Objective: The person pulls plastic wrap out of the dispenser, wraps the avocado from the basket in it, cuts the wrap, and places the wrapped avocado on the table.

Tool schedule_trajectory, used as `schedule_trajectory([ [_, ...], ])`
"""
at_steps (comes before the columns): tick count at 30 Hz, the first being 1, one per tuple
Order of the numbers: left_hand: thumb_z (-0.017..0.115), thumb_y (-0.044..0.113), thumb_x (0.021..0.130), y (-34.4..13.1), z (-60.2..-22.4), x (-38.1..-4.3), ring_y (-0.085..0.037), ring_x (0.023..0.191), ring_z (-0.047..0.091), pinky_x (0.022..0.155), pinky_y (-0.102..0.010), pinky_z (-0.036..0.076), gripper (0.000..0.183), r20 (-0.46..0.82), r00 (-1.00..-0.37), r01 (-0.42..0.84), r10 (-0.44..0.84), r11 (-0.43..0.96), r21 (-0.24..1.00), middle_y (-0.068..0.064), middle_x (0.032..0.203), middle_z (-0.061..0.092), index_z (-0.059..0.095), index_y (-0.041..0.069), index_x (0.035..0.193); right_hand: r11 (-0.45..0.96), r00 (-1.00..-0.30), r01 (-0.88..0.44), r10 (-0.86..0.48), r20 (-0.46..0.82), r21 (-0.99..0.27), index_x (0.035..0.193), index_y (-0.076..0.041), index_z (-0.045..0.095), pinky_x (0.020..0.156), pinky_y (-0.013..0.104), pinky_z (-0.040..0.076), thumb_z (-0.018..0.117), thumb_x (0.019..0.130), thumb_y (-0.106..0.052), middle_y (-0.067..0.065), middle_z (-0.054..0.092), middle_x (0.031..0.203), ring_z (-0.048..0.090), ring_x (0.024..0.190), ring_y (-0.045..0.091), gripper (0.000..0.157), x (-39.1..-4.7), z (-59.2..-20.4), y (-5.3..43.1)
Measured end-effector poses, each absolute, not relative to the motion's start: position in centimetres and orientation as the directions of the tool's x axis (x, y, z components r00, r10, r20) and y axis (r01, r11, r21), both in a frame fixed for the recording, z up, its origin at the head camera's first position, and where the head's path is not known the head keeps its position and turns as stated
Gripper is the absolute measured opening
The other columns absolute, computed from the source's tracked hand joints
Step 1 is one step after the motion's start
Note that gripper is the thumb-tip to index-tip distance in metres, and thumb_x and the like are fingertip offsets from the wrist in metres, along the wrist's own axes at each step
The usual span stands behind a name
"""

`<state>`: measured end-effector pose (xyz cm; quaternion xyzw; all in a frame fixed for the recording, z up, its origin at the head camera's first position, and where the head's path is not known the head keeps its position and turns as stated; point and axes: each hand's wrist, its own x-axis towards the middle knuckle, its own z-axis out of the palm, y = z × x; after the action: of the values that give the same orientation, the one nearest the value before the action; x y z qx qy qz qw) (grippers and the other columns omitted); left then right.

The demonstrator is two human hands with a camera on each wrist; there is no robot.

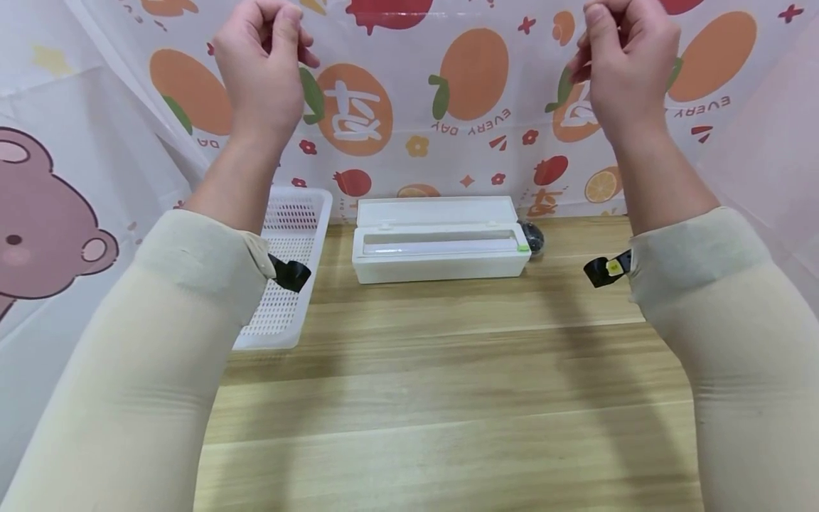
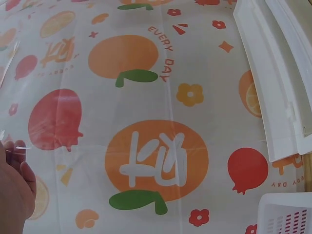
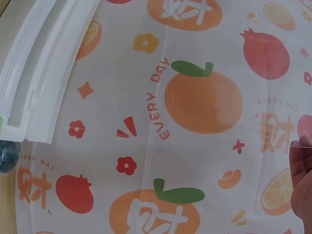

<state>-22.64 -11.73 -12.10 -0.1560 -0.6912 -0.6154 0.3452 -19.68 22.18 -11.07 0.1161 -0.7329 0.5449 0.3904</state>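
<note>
Nearest, bare table [image 1: 448,398] is seen in front of the box [image 1: 441,269], whose lid [image 1: 435,211] is tipped open at its back. Left of the box, a basket [image 1: 303,313] is partly hidden by the left arm; just beside the box's right end, a dark ball [image 1: 534,238] is spotted. And up above the box, clear film [image 1: 416,13] is held! It is pinched, thumb against fingers, by the left hand [image 1: 265,67] up left of the box and by the right hand [image 1: 630,71] up right. Beyond the box, a fruit-print curtain [image 1: 409,85] is seen.
</note>
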Motion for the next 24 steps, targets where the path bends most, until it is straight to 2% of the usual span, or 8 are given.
schedule_trajectory([
  [5,0.061,0.019,0.096,-11.7,-11.5,-21.6,-0.011,0.073,0.063,0.084,-0.021,0.053,0.016,0.671,-0.713,0.64,-0.205,0.201,0.742,0.001,0.084,0.063,0.069,0.009,0.105,0.299,-0.708,-0.598,0.239,0.665,-0.744,0.108,-0.01,0.07,0.071,0.019,0.055,0.065,0.093,-0.024,0.004,0.061,0.082,0.063,0.067,0.013,0.021,-19.4,-10.6,22.4],
  [9,0.061,0.018,0.096,-11.7,-10.8,-20.0,-0.014,0.074,0.063,0.085,-0.022,0.053,0.015,0.65,-0.737,0.631,-0.187,0.158,0.76,-0.002,0.082,0.063,0.07,0.007,0.102,0.144,-0.737,-0.631,0.194,0.647,-0.762,0.106,-0.005,0.069,0.068,0.02,0.056,0.068,0.092,-0.019,0.01,0.061,0.08,0.062,0.065,0.017,0.02,-18.7,-10.5,23.0],
  [12,0.065,0.016,0.094,-11.9,-10.5,-18.7,-0.017,0.071,0.063,0.083,-0.022,0.055,0.012,0.612,-0.772,0.612,-0.171,0.061,0.789,-0.005,0.08,0.063,0.07,0.005,0.096,0.011,-0.755,-0.643,0.159,0.636,-0.766,0.103,0.003,0.068,0.063,0.023,0.057,0.07,0.09,-0.013,0.014,0.061,0.077,0.062,0.062,0.022,0.021,-17.8,-10.8,23.8],
  [16,0.068,0.011,0.091,-12.5,-11.1,-16.7,-0.023,0.065,0.062,0.071,-0.026,0.058,0.012,0.572,-0.81,0.585,-0.127,-0.102,0.805,-0.012,0.075,0.064,0.068,-0.001,0.089,-0.159,-0.792,-0.61,0.102,0.602,-0.776,0.1,0.015,0.062,0.056,0.029,0.057,0.07,0.088,-0.004,0.02,0.06,0.074,0.06,0.056,0.027,0.024,-16.0,-11.9,25.1],
  [20,0.069,0.008,0.091,-13.4,-13.0,-14.7,-0.026,0.061,0.06,0.063,-0.029,0.058,0.016,0.549,-0.835,0.548,-0.049,-0.177,0.818,-0.016,0.073,0.063,0.066,-0.009,0.089,-0.413,-0.803,-0.525,-0.05,0.594,-0.744,0.098,0.025,0.055,0.052,0.035,0.057,0.06,0.091,0.011,0.026,0.059,0.073,0.059,0.052,0.032,0.017,-14.2,-14.2,26.0],
  [22,0.069,0.007,0.091,-14.0,-14.6,-13.7,-0.027,0.062,0.06,0.062,-0.03,0.058,0.019,0.531,-0.848,0.52,0.006,-0.191,0.833,-0.017,0.073,0.063,0.065,-0.012,0.09,-0.515,-0.772,-0.457,-0.175,0.611,-0.725,0.098,0.029,0.053,0.052,0.036,0.056,0.05,0.093,0.018,0.028,0.059,0.073,0.06,0.054,0.034,0.013,-13.4,-16.1,26.4],
  [24,0.069,0.006,0.091,-14.6,-16.5,-12.6,-0.026,0.063,0.061,0.062,-0.031,0.059,0.02,0.492,-0.868,0.472,0.072,-0.19,0.861,-0.017,0.075,0.063,0.065,-0.013,0.092,-0.568,-0.73,-0.376,-0.306,0.611,-0.732,0.099,0.029,0.052,0.054,0.036,0.057,0.04,0.094,0.022,0.03,0.061,0.076,0.063,0.059,0.034,0.015,-12.5,-18.3,26.8],
])
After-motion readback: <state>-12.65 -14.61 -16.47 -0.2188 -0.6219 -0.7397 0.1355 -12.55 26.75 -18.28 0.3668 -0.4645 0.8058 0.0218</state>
